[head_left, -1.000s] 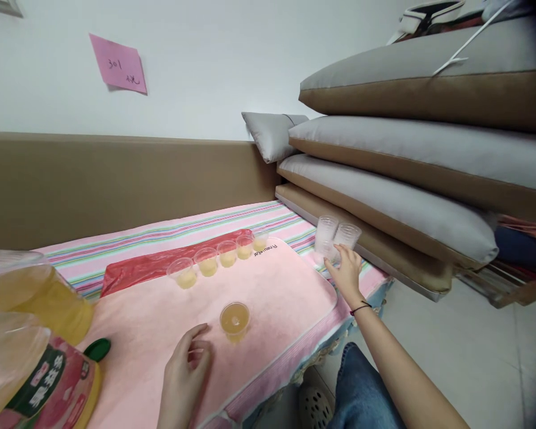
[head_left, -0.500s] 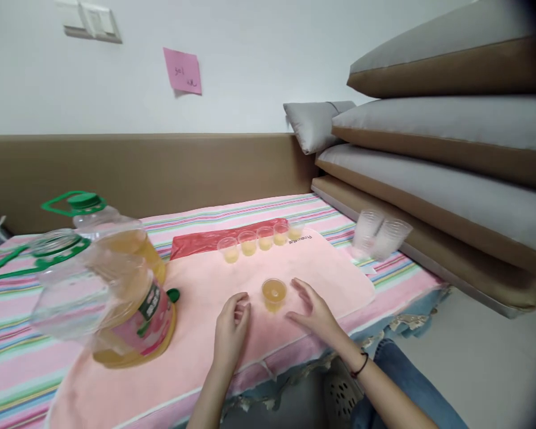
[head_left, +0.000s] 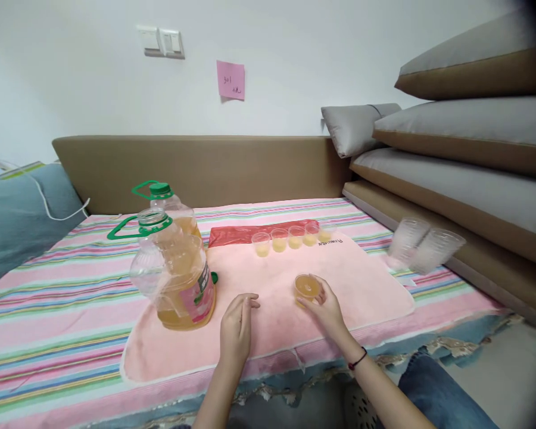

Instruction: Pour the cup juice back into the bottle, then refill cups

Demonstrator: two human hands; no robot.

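Note:
My right hand (head_left: 326,302) is closed around a clear plastic cup (head_left: 307,287) of amber drink, thumb at the near side and fingers at the far side. The cup stands upright at the middle of the pink cloth (head_left: 259,333). To its left, my left hand (head_left: 237,325) hovers by the cloth, fingers loosely curled together with nothing visible in them. Left of that stands a large uncapped jug (head_left: 185,292) of amber drink with a green handle. Its green cap (head_left: 214,277) lies beside it. Several cups (head_left: 279,241) holding a little pale drink form a row farther back.
Behind the front jug stands a second, capped jug (head_left: 174,208). Stacks of clear cups (head_left: 433,250) lean at the right, near piled cushions (head_left: 455,173). A red plastic sheet (head_left: 232,235) lies behind the cup row. The striped cover (head_left: 62,310) ends at a front edge.
My right hand has closed around the cup, which it stood beside before. My left hand's fingers have drawn closer together. The view has turned left, shifting everything rightward.

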